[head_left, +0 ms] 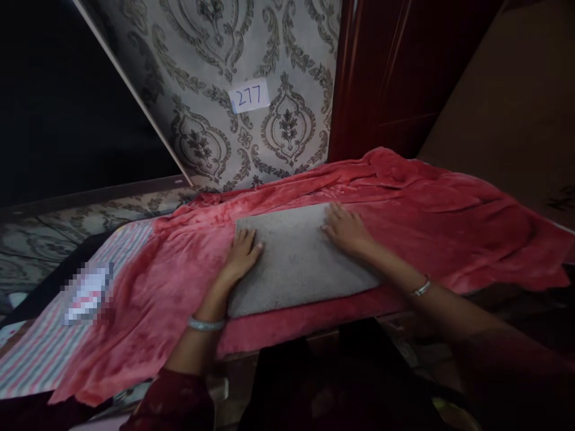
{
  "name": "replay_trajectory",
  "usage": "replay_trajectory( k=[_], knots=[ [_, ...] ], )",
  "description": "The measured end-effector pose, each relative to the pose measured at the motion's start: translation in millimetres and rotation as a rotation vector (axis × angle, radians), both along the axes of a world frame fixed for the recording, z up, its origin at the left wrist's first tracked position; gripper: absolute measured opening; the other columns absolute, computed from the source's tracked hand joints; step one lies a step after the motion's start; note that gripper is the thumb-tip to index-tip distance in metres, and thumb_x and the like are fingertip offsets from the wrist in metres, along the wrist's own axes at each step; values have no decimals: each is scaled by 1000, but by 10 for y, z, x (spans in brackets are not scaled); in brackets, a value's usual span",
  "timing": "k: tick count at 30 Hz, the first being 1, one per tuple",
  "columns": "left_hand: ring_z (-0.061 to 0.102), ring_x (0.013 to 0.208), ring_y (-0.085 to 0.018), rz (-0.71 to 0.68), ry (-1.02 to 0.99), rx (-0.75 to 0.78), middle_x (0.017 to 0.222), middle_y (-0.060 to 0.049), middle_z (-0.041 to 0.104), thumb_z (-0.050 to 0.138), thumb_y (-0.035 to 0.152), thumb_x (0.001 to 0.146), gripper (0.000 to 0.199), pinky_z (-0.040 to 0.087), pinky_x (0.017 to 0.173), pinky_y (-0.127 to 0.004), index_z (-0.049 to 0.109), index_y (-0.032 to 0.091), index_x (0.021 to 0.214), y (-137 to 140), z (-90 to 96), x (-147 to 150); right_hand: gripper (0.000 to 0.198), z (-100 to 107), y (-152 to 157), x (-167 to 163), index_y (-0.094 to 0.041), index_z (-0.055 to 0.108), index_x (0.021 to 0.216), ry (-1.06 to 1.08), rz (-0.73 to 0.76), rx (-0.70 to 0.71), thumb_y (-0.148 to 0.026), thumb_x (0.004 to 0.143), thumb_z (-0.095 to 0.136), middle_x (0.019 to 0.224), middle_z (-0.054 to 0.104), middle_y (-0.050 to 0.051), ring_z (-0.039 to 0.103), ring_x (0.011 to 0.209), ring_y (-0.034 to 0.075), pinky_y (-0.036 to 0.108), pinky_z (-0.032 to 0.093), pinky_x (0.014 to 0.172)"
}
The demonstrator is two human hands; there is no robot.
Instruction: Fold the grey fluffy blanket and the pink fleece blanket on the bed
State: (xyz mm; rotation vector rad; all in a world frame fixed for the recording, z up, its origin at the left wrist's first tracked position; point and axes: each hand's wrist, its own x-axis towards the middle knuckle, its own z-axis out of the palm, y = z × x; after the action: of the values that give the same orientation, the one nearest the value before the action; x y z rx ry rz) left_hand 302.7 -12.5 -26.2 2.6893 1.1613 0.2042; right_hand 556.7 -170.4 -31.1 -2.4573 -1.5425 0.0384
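Note:
A grey rectangular cloth (296, 263), towel-like in texture, lies flat on a crumpled red plush blanket (179, 287). My left hand (242, 254) rests on the cloth's left edge, palm down with its fingers stretched out. Near the far right corner, my right hand (347, 230) lies flat on the same cloth, fingers spread. Neither hand grips anything. Whether the cloth is folded or a single layer, I cannot tell.
A striped cloth (40, 347) shows under the blanket at left, with a blurred-out packet (87, 293) on it. A dark screen (81, 108) stands at the far left. Behind are a patterned wall (287, 54), a paper marked 277 (249, 96) and a dark red wooden panel (381, 78).

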Motion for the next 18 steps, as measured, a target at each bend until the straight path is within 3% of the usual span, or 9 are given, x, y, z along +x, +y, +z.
replay_trajectory(
  k=[2, 5, 8, 12, 18],
  knots=[
    [32, 152, -29, -72, -104, 37, 162, -16, 38, 43, 36, 97, 60, 27, 123, -51, 45, 13, 152, -105, -6, -149, 64, 52, 32, -482, -8, 35, 158, -6, 173, 73, -37, 102, 33, 166, 25, 17, 20, 154, 31, 52, 21, 123],
    [35, 151, -27, -152, -142, 119, 160, -15, 42, 41, 31, 97, 58, 28, 123, -51, 47, 13, 151, -394, -147, -364, 62, -24, 71, -1184, -6, 37, 157, 36, 406, 63, -34, 102, 34, 164, 28, 17, 24, 153, 29, 48, 19, 125],
    [33, 151, -31, -117, -51, 185, 161, -18, 40, 40, 28, 96, 58, 28, 123, -55, 47, 10, 151, -650, -340, -486, 63, -163, 38, -1498, -5, 36, 158, 57, 472, 50, -36, 103, 36, 165, 27, 16, 21, 154, 29, 49, 16, 126],
    [33, 151, -32, -104, -3, 258, 164, -18, 33, 37, 30, 98, 58, 28, 123, -56, 46, 12, 152, -742, -466, -522, 71, -298, -190, -1226, -7, 36, 158, 53, 416, 55, -49, 101, 43, 166, 24, 15, 18, 155, 28, 48, 15, 127],
    [35, 150, -32, -120, -54, 279, 163, -17, 34, 36, 32, 99, 58, 30, 122, -57, 46, 13, 153, -681, -499, -538, 74, -581, -886, -518, -14, 31, 161, -46, 102, 73, -54, 100, 39, 166, 25, 13, 19, 155, 29, 52, 17, 126]
  ],
)
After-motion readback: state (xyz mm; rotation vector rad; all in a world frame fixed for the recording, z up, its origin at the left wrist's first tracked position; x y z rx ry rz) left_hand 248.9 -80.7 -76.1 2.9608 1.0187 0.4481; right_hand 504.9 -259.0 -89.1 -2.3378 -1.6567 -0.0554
